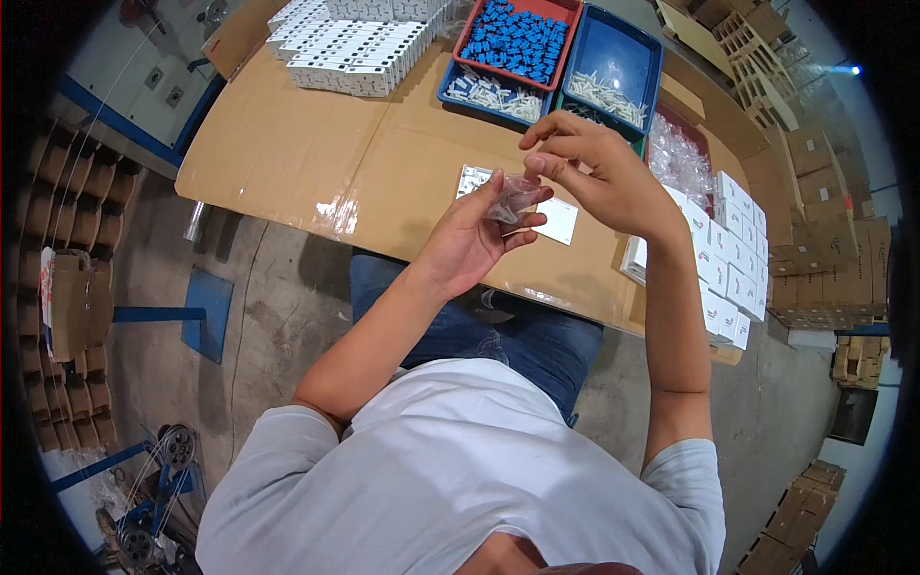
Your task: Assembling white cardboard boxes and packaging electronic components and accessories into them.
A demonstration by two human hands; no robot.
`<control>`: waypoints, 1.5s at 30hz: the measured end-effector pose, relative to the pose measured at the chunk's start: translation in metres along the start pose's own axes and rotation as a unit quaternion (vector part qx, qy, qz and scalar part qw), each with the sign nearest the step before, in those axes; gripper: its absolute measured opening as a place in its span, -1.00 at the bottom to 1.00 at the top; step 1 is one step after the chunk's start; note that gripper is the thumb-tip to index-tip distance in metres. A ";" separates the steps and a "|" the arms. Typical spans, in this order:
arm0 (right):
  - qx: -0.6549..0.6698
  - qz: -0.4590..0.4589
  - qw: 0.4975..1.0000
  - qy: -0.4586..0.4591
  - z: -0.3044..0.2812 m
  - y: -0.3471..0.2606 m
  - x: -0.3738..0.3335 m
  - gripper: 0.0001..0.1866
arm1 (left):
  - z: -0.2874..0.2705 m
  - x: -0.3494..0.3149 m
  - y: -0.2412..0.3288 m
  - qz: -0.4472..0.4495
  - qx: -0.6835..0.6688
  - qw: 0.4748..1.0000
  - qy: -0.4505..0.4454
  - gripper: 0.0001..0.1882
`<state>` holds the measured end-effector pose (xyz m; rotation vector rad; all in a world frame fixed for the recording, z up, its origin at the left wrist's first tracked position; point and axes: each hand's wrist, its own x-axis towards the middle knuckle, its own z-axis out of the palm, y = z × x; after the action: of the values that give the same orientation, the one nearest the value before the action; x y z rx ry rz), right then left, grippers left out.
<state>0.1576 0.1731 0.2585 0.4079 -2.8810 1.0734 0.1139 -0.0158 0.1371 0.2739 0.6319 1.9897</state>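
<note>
My left hand [470, 235] is raised over the near edge of the cardboard-covered table, its fingers wrapped round a small clear plastic bag [515, 198]. Something small shows through the film, too blurred to name. Above the bag's upper end is my right hand [589, 163], fingers curled and thumb drawn in close to the film. Whatever those fingertips hold, if anything, is too small to make out. Behind the hands lies an open small white box [473, 179], partly hidden by my left fingers. Beside it rests a flat white panel [557, 221].
A red tray of blue plugs [515, 40] and blue trays of white plugs [604, 96] stand at the back. Clear bags [678, 158] fill a dark red tray at right. White boxes are stacked right [736, 244] and far left [355, 57]. Cardboard [287, 144] covers the table.
</note>
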 end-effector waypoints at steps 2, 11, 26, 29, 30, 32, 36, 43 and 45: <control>0.025 -0.012 0.999 -0.016 0.002 0.004 -0.002 -0.66 | 0.002 0.000 -0.001 -0.002 -0.002 1.000 0.001 -0.45; 0.108 0.032 0.984 -0.138 0.016 0.017 0.001 -0.49 | -0.005 0.003 -0.010 0.000 0.009 1.000 0.024 -0.48; 0.073 0.078 0.994 -0.012 0.016 0.082 -0.024 -0.59 | -0.085 0.039 -0.066 -0.149 -0.052 0.987 0.001 -0.41; 0.068 0.181 0.981 -0.010 0.011 0.117 -0.025 -0.63 | -0.124 0.051 -0.094 -0.225 -0.083 0.971 -0.015 -0.42; 0.044 0.182 0.982 0.018 0.012 0.143 -0.026 -0.65 | -0.132 0.056 -0.101 -0.251 -0.081 0.964 -0.023 -0.44; 0.024 0.210 0.975 0.064 0.010 0.183 -0.031 -0.69 | -0.143 0.063 -0.108 -0.281 -0.089 0.954 -0.054 -0.45; -0.050 0.240 0.964 0.105 -0.005 0.245 -0.021 -0.72 | -0.171 0.076 -0.112 -0.334 -0.159 0.923 -0.111 -0.48; -0.135 0.216 0.937 0.241 -0.019 0.346 0.012 -0.77 | -0.161 0.081 -0.106 -0.361 -0.169 0.913 -0.087 -0.49; -0.141 0.231 0.939 0.213 -0.022 0.353 0.029 -0.76 | -0.166 0.079 -0.109 -0.362 -0.162 0.914 -0.089 -0.49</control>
<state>0.0370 0.4367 0.0541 -0.4800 -2.7116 0.6490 0.0845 0.0414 -0.0671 0.0045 0.2187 1.2984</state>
